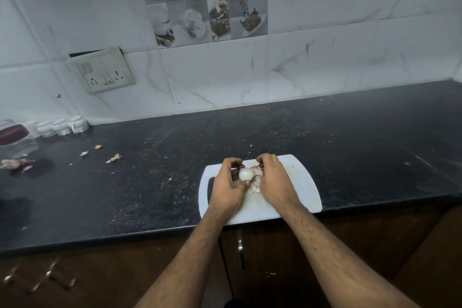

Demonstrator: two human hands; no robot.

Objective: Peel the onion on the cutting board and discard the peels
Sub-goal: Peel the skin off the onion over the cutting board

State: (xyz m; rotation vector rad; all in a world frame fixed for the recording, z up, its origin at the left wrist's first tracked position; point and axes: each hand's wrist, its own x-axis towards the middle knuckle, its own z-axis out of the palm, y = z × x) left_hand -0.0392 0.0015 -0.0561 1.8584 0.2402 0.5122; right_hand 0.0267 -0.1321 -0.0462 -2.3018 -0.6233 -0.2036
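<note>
Small pale, glossy peeled onion (245, 174) held just above white plastic cutting board (303, 182) at near edge of black speckled stone table (150, 170). Left hand (228, 186) fingers curled round it. Right hand (274, 181) fingers pinching papery pinkish-beige peels (256, 180) beside onion. Onion's underside hidden by fingers. Loose peel scraps (113, 158) farther left on table, blurred.

One onion (245, 174), one cutting board (300, 182), two hands. Three white cups (62, 126) stand far left, one glass jar (15, 140), and perhaps four peel scraps (113, 158) lie on the desk (350, 137).
</note>
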